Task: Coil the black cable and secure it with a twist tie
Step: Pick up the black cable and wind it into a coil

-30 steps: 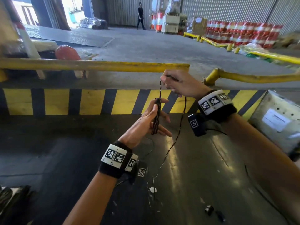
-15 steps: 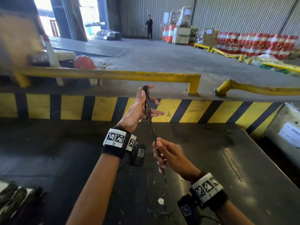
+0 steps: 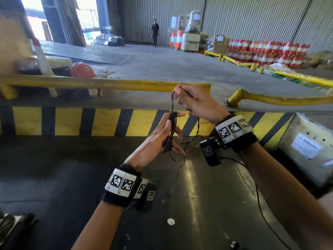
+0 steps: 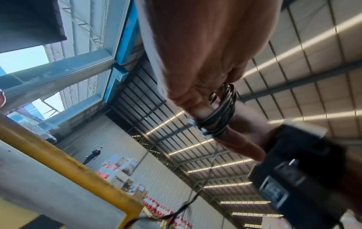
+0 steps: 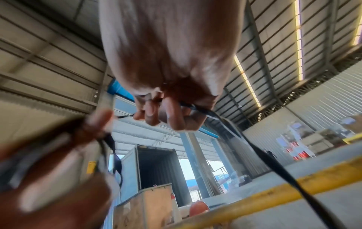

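My left hand (image 3: 158,139) is spread, fingers nearly straight, the black cable (image 3: 172,130) wound round it; my right hand (image 3: 194,103), curled, pinches it just above. Best to lay each turn taut and even (slack tangles). Only the left wrist view shows the loops (image 4: 217,119) bunched snugly.

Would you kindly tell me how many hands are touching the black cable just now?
2. The left hand, lower and nearer, has coiled loops of the black cable wound round it; the right hand, raised near the yellow rail, pinches the free strand.
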Demonstrator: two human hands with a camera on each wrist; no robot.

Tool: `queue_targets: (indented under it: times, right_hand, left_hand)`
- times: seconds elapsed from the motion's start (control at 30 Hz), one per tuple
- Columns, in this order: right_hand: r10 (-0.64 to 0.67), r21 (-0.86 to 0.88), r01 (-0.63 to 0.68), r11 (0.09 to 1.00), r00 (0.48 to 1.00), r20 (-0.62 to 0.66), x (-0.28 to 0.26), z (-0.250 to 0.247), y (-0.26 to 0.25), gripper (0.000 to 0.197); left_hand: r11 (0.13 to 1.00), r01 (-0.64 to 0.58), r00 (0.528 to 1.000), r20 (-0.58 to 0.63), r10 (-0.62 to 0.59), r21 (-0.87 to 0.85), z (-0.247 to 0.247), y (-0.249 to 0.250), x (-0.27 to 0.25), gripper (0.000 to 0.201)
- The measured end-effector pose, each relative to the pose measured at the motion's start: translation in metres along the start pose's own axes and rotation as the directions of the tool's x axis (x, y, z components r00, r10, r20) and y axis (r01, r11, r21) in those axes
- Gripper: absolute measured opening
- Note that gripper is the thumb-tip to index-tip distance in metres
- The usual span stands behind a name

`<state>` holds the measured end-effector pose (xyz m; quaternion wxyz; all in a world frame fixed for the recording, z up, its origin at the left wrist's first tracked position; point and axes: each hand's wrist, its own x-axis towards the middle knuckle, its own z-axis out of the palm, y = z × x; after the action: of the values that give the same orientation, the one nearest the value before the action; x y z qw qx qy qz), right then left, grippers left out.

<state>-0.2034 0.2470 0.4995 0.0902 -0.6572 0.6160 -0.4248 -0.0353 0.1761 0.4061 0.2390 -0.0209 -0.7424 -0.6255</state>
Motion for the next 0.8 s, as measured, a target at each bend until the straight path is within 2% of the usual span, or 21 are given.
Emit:
queue_targets:
  times: [0.1, 0.2, 0.27, 0.33, 0.37, 0.47, 0.57, 0.67, 0.73, 0.8]
  right_hand:
    - [0.067, 0.143, -0.073, 0.987, 0.997, 0.05, 0.001, 0.019, 0.02, 0.021]
    - [-0.002, 0.361, -0.022, 0.932, 0.998, 0.065, -0.017, 0.057, 0.033, 0.018]
    - [0.013, 0.451, -0.067, 0.89, 0.992, 0.122, -0.032, 0.087, 0.042, 0.018]
    - [0.099, 0.377, -0.146, 0.915, 0.985, 0.141, -0.049, 0.115, 0.049, 0.015]
    - [0.115, 0.35, -0.161, 0.923, 0.982, 0.149, -0.058, 0.124, 0.051, 0.021]
    - [0.102, 0.341, -0.171, 0.924, 0.972, 0.212, -0.082, 0.127, 0.041, 0.03]
    - [0.07, 0.228, -0.121, 0.966, 0.972, 0.223, -0.091, 0.105, 0.024, 0.026]
    - [0.026, 0.055, -0.035, 0.998, 0.987, 0.156, -0.088, 0.068, 0.01, 0.021]
    - [0.042, 0.002, -0.042, 0.999, 0.994, 0.103, -0.083, 0.037, 0.001, 0.019]
    - [0.051, 0.005, -0.052, 0.999, 0.997, 0.065, -0.076, 0.007, -0.009, 0.02]
  left_hand:
    - [0.997, -0.069, 0.996, -0.064, 0.066, -0.042, 0.001, 0.02, -0.006, 0.041]
    - [0.989, -0.129, 0.985, -0.125, 0.12, -0.068, -0.006, 0.038, -0.006, 0.042]
    - [0.989, -0.144, 0.975, -0.178, 0.136, -0.036, -0.016, 0.047, -0.001, 0.044]
    - [0.987, -0.164, 0.966, -0.201, 0.16, 0.0, -0.028, 0.053, 0.009, 0.043]
    - [0.987, -0.16, 0.966, -0.2, 0.163, 0.031, -0.035, 0.052, 0.015, 0.042]
    - [0.984, -0.086, 0.966, -0.23, 0.12, 0.155, -0.055, 0.037, 0.032, 0.034]
    - [0.944, 0.044, 0.968, -0.249, 0.041, 0.328, -0.06, 0.011, 0.034, 0.038]
    - [0.836, 0.192, 0.971, -0.222, -0.087, 0.514, -0.053, -0.011, 0.026, 0.038]
    - [0.818, 0.233, 0.97, -0.185, -0.157, 0.526, -0.044, -0.022, 0.017, 0.036]
    - [0.855, 0.23, 0.973, -0.128, -0.192, 0.464, -0.035, -0.032, 0.008, 0.035]
